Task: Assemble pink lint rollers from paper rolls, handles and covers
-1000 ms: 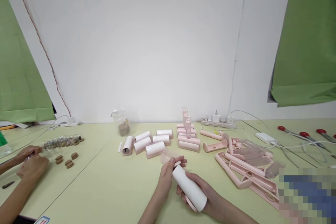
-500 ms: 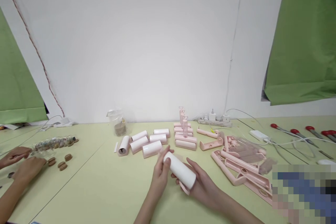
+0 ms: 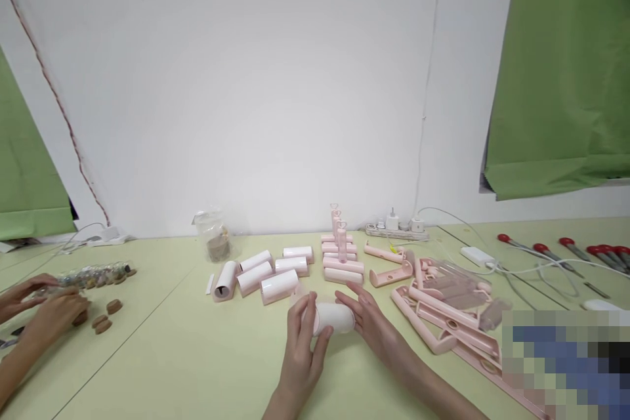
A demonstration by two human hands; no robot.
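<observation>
Far left: a co-worker's hands point(image 3: 46, 312) are kept at a row of small jars point(image 3: 93, 273), with brown caps point(image 3: 103, 323) beside them. Behind centre, the spare rolls point(image 3: 260, 275) are left lying as before. The left hand point(image 3: 301, 348) is closed on the near end of the white roll point(image 3: 337, 318), and the right hand point(image 3: 377, 328) is cupped against its other side. Against a second ago, the roll is brought down from a raised tilt to table level, nearly flat. Whether it is set down cannot be told. Pink frames point(image 3: 443, 325) are piled at right, untouched.
</observation>
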